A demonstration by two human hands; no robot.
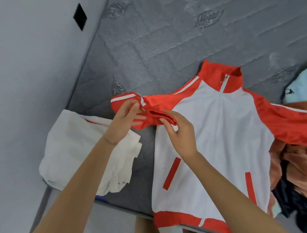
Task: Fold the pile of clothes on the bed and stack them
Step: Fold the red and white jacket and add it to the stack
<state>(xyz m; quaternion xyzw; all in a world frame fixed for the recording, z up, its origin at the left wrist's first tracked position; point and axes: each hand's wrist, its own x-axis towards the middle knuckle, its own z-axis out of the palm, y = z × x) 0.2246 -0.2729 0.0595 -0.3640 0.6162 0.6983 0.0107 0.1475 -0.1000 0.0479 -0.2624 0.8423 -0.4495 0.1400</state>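
Head view: 1 red-and-white track jacket point(219, 131) lies front-up, spread flat on the grey mattress point(164, 37).
Jacket axis: collar point(221, 75) far, hem point(187, 219) near, so its length runs far to near.
Sleeve in hand: the left-side sleeve point(155, 101) runs left from the shoulder, then doubles back to the right.
Left hand point(123, 122): fingers pinch the sleeve at its leftmost bend.
Right hand point(179, 134): fingers curl round the cuff point(166, 116), at the left edge of the white body panel.
Key relation: the jacket body lies right of both grips and nearer. The right hand is the closer 1, so I judge the sleeve should go rightward across the chest.
Other sleeve point(288, 122): stretched right, draped over the unfolded pile of clothes point(293, 163).
Stack so far: 1 folded white garment point(72, 145), left and near, apart from the jacket.
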